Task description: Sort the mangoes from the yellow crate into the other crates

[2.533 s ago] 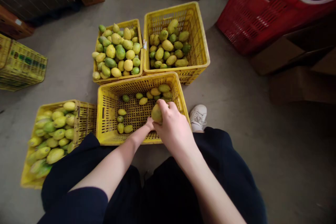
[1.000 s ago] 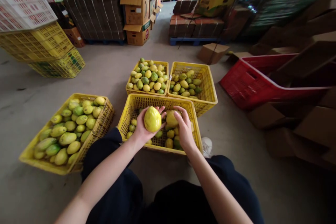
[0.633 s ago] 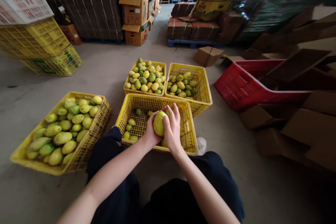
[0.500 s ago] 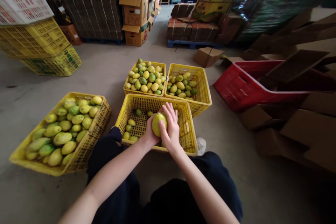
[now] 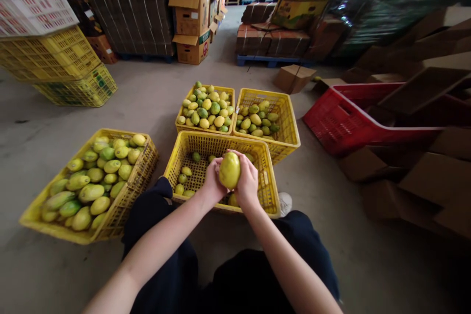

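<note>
Between my two hands is a yellow-green lemon (image 5: 230,170), held above the near yellow crate (image 5: 271,176). My left hand (image 5: 214,176) grips its left side, and my right hand (image 5: 248,176) is curled round the right side. Inside that crate a green lemon (image 5: 196,157) and several yellowish ones lie scattered on the slatted bottom; my hands and forearms hide part of it. To the left, a yellow crate (image 5: 121,211) is heaped with larger lemons (image 5: 91,193).
Behind the near crate stand a crate (image 5: 176,125) piled with lemons and a partly filled one (image 5: 287,132). A red crate (image 5: 324,127) with cardboard is on the right. Stacked crates (image 5: 77,83), cartons (image 5: 191,51) and a loaded blue pallet (image 5: 272,61) stand farther back.
The lemon has been turned in my hands and now shows its long side. My right fingers, stretched up before, have curled round it. The view has shifted slightly.
</note>
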`<state>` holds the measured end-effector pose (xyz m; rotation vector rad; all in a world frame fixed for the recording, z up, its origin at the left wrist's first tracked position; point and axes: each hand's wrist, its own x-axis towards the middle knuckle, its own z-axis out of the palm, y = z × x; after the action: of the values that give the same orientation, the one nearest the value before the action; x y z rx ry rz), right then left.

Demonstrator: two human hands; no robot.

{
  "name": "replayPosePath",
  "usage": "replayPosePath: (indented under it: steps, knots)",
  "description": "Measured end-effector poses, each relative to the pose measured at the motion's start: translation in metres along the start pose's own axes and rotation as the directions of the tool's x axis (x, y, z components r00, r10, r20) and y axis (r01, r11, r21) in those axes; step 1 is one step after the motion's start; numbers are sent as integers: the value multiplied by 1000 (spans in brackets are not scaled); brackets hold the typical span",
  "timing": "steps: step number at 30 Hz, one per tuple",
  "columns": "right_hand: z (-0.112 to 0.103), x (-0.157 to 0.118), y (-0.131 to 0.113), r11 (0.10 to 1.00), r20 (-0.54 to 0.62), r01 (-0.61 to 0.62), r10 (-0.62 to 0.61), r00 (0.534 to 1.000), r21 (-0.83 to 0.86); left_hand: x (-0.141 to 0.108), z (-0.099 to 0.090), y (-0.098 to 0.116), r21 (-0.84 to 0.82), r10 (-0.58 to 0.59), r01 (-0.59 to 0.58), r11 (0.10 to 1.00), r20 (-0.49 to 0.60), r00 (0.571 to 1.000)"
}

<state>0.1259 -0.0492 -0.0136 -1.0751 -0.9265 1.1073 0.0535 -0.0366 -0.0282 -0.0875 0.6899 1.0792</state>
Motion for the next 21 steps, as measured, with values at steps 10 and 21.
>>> replayPosePath:
  steps: [10,21]
  knots:
    - [-41,23,-9,865,83,-261,249,965,428,-10,4,29,-4,23,-23,1000,42,999]
    - [-30,17,12,810,82,-405,410,908,424,-15,-8,33,-125,75,-49,991,217,973]
